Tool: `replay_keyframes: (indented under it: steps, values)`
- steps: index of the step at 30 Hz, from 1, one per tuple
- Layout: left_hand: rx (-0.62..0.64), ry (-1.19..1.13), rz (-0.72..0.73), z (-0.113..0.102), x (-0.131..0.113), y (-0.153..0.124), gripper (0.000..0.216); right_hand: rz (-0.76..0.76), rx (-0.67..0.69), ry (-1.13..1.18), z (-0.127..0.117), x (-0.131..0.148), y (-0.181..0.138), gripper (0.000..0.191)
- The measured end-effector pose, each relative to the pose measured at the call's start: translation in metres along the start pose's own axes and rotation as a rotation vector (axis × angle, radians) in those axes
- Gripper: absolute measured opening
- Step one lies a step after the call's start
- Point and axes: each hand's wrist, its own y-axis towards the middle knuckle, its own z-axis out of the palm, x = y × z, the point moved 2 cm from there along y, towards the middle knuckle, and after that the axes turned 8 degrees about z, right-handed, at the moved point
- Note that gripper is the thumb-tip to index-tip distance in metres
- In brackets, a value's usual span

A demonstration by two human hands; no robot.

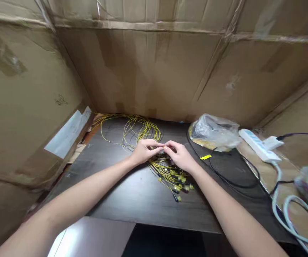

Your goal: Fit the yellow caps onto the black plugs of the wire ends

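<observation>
My left hand [145, 150] and my right hand [179, 154] meet over the table, fingertips pinched together at one spot. Between them shows a tiny orange and whitish piece [163, 146], too small to name. Beneath and beside the hands lies a bundle of thin yellow cables [156, 167]. The cables' near ends fan out in black connectors with clear yellowish caps [179, 188], several of them in a loose heap below my right hand. Beyond my left hand, the rest of the cable length lies in wide loops [150, 130].
Cardboard walls [148, 71] close in the dark table [116, 203]. A crumpled clear plastic bag [214, 130] lies at the back right. A black cable with a yellow tag [205, 157] runs beside it. Further right are a white power strip [259, 145] and a coiled white cord [287, 214].
</observation>
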Motion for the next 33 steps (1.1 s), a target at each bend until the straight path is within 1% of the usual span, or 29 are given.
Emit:
replay_keyframes:
  steps: [3,6,9,12,14,18,26,33]
  values:
    - [0.008,0.036,-0.005,0.0023,-0.0023,0.0004,0.017,-0.028,-0.007,-0.024,0.0012,-0.0008,0.0014,0.038]
    - [0.003,0.052,-0.021,0.0036,-0.0040,0.0007,0.015,-0.040,-0.017,-0.047,0.0017,-0.0008,0.0020,0.042]
    - [-0.007,0.052,-0.038,0.0039,-0.0047,0.0012,0.013,-0.039,-0.024,-0.055,0.0014,0.0002,0.0019,0.038]
    - [-0.018,0.046,-0.053,0.0037,-0.0041,0.0016,0.012,-0.030,-0.052,-0.032,0.0007,0.0011,0.0015,0.027]
    - [-0.022,0.028,-0.067,0.0034,-0.0029,0.0015,0.013,-0.022,-0.064,-0.011,0.0006,0.0012,0.0012,0.022]
    - [-0.034,-0.002,-0.075,0.0025,-0.0004,0.0007,0.016,-0.005,-0.055,0.030,0.0012,0.0001,0.0009,0.025]
    - [-0.059,-0.040,-0.022,0.0021,0.0019,-0.0001,0.017,0.032,0.004,0.110,-0.0024,-0.0036,0.0027,0.028]
    - [-0.068,-0.001,0.021,0.0011,0.0017,-0.0012,0.015,0.067,0.067,0.199,-0.0056,-0.0039,0.0042,0.029]
